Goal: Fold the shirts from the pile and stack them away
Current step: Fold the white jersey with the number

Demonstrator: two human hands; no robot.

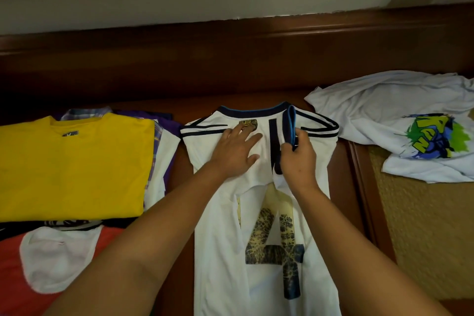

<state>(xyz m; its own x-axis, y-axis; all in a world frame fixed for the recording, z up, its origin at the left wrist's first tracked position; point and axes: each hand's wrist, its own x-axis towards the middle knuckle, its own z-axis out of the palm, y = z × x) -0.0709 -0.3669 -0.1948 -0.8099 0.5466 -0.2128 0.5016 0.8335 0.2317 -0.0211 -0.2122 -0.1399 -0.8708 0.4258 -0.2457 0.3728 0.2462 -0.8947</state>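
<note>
A white jersey with navy stripes and a worn number 4 lies back-up in the middle of the wooden surface. My left hand presses flat on its upper back, fingers spread. My right hand pinches the blue-edged cuff of the right sleeve, which is folded inward over the jersey's back. To the left sits a stack of folded shirts with a yellow shirt on top. At the right lies a crumpled white shirt with a green and blue print.
An orange and white garment lies at the lower left, below the stack. A dark wooden headboard runs along the back. A woven tan panel lies at the right, under the crumpled shirt's edge.
</note>
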